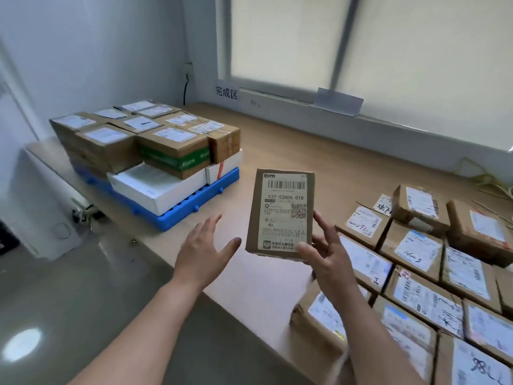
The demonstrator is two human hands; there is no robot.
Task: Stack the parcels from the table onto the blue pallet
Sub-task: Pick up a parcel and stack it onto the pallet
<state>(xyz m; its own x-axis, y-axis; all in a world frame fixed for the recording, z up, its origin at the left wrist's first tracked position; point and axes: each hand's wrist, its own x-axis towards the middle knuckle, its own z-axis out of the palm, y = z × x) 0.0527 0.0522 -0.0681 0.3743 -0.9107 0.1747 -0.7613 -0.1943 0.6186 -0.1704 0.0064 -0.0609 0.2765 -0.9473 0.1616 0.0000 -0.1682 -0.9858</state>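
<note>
**Wooden table (277, 162), parcel aloft**

The right hand (330, 262) is gripping a brown, white-labelled parcel (281, 215) above the table; the left hand (204, 257) is hovering alongside, fingers spread. Beyond, the blue pallet (194, 202) is carrying stacked boxes (172, 145).

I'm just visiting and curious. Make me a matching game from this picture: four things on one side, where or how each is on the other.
Things:
1. left hand
2. right hand
3. blue pallet
4. green-banded box

States:
a. on the table, loaded with boxes
b. open, holding nothing
c. resting on a white box
d. holding a labelled parcel

Pairs: 1-b, 2-d, 3-a, 4-c
</note>
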